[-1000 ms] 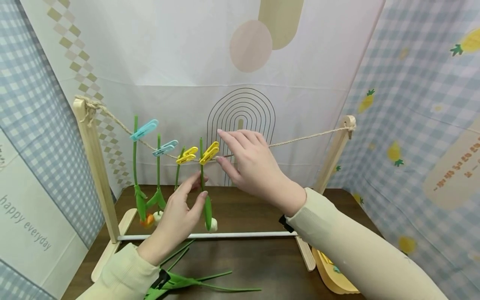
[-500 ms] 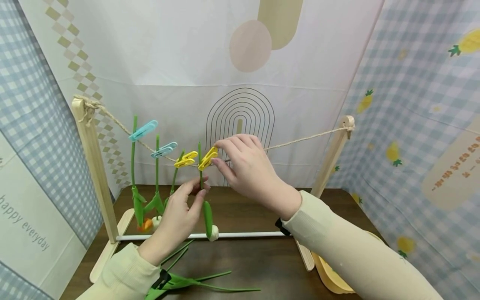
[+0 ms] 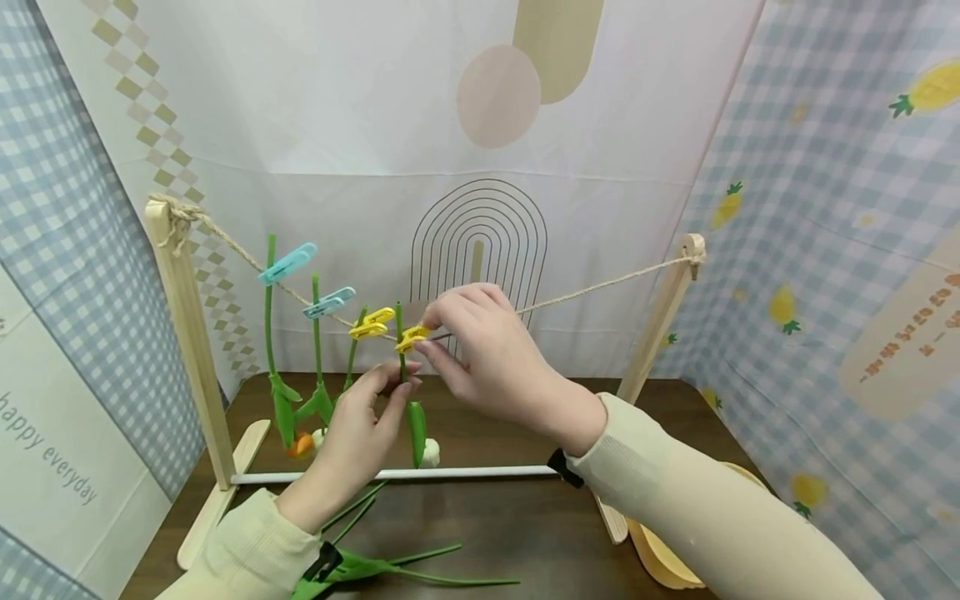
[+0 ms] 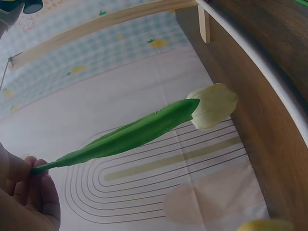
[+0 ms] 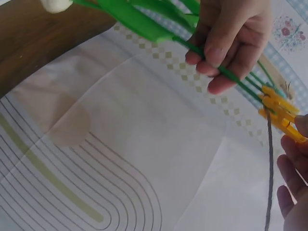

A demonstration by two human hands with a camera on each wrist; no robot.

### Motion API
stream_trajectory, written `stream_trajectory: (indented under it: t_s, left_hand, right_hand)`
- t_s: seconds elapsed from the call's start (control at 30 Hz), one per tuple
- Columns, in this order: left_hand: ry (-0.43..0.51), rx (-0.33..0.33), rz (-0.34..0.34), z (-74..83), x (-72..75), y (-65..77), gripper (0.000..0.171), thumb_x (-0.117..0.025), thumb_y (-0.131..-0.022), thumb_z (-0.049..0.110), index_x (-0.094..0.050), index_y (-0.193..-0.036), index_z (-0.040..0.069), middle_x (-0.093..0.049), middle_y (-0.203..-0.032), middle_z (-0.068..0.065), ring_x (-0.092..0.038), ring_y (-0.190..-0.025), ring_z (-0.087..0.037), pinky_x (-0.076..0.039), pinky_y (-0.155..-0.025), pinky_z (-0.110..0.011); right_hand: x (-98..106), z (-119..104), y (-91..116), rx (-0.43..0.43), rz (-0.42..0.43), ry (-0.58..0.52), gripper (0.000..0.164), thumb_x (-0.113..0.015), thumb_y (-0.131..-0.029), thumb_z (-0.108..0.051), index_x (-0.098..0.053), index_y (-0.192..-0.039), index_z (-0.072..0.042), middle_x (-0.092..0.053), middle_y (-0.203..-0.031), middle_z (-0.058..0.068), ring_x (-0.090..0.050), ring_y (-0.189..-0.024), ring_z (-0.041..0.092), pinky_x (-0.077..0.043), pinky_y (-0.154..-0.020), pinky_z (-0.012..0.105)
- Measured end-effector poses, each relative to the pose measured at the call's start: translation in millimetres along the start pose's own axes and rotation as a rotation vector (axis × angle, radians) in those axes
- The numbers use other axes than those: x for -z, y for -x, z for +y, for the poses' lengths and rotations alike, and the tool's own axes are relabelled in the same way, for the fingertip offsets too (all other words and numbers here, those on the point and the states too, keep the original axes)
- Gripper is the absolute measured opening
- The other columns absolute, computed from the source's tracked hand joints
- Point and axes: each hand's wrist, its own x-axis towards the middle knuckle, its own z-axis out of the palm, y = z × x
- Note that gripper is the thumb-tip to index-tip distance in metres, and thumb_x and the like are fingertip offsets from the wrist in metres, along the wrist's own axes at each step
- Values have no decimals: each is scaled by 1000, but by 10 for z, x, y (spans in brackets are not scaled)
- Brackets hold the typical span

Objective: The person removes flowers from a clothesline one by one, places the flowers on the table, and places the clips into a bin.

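A white artificial tulip point(image 4: 214, 106) hangs head down from the rope point(image 3: 600, 287), its green stem point(image 5: 236, 79) under a yellow clothespin point(image 3: 411, 337). My left hand point(image 3: 363, 425) pinches that stem below the rope between thumb and fingers. With thumb and forefinger my right hand point(image 3: 487, 350) pinches the handle end of the clothespin, whose other end sits at the stem and rope. To the left, another yellow clothespin point(image 3: 371, 322) and two blue clothespins point(image 3: 288, 263) hold more upside-down flowers on the rope. My left hand partly hides their lower parts; an orange bloom point(image 3: 301, 444) shows.
Wooden posts point(image 3: 191, 342) carry the rope ends, with a white rod point(image 3: 480, 472) joining their feet low down. Loose green stems point(image 3: 420, 567) lie on the dark table at the front. A pale yellow tray point(image 3: 660, 558) is partly hidden by my right sleeve.
My right hand has moved slightly down and left, from beside the yellow clothespin to a pinch on its handles. The clothespin and rope sit lower. My left hand keeps its pinch on the stem.
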Motion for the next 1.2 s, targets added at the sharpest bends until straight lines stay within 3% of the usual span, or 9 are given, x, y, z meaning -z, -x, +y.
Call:
stream_trajectory:
  t_s: [0.17, 0.27, 0.4, 0.67, 0.83, 1.0, 1.2]
  left_hand:
    - [30, 56, -34, 3, -4, 26, 20, -59, -96, 5, -65, -113, 13, -65, -101, 7, -62, -89, -12, -51, -72, -27]
    - [35, 121, -64, 0, -2, 57, 19, -58, -97, 8, -66, -113, 15, -66, -100, 8, -61, -89, -13, -51, -70, -28]
    - [19, 139, -71, 0, 12, 90, 19, -58, -98, 10, -66, -114, 16, -66, -100, 9, -60, -87, -9, -50, -69, -27]
    - [25, 166, -103, -7, 44, 145, 19, -57, -99, 14, -64, -115, 20, -65, -100, 11, -59, -88, -6, -51, -68, -28]
    - [36, 141, -115, -17, 55, 180, 18, -57, -99, 14, -64, -114, 19, -65, -101, 11, -59, -90, -6, -52, -75, -28]
    - [39, 111, -120, -10, 65, 218, 18, -58, -98, 12, -65, -113, 19, -65, -101, 12, -60, -88, -8, -51, -65, -25]
    - [44, 148, -136, 6, 106, 264, 19, -56, -99, 16, -64, -113, 26, -63, -99, 14, -59, -88, -9, -47, -54, -26]
  right_hand:
    - [37, -44, -18, 35, 83, -48, 14, -69, -88, -7, -58, -95, -5, -64, -93, 4, -57, -93, 21, -40, -89, 36]
    - [82, -39, -48, 17, 163, -80, 18, -69, -86, -5, -57, -99, -1, -63, -97, 8, -56, -92, 25, -41, -87, 36]
    - [134, -29, -48, -11, 205, -123, 26, -72, -82, -6, -56, -100, 2, -60, -98, 11, -55, -93, 27, -43, -86, 36]
    - [215, -15, 149, -63, 145, -185, 27, -72, -77, -9, -57, -97, -1, -60, -94, 7, -58, -89, 18, -47, -83, 25]
    - [237, 9, 309, -68, 91, -183, 33, -71, -79, -10, -58, -108, 0, -61, -97, 7, -58, -89, 17, -48, -82, 26]
    - [209, 37, 466, -33, 69, -175, 39, -69, -82, -9, -60, -119, 0, -63, -100, 6, -58, -88, 16, -49, -81, 26]
    - [135, 34, 682, 7, 38, -169, 34, -66, -85, -10, -62, -118, -2, -65, -104, 7, -60, -89, 17, -50, -80, 27]
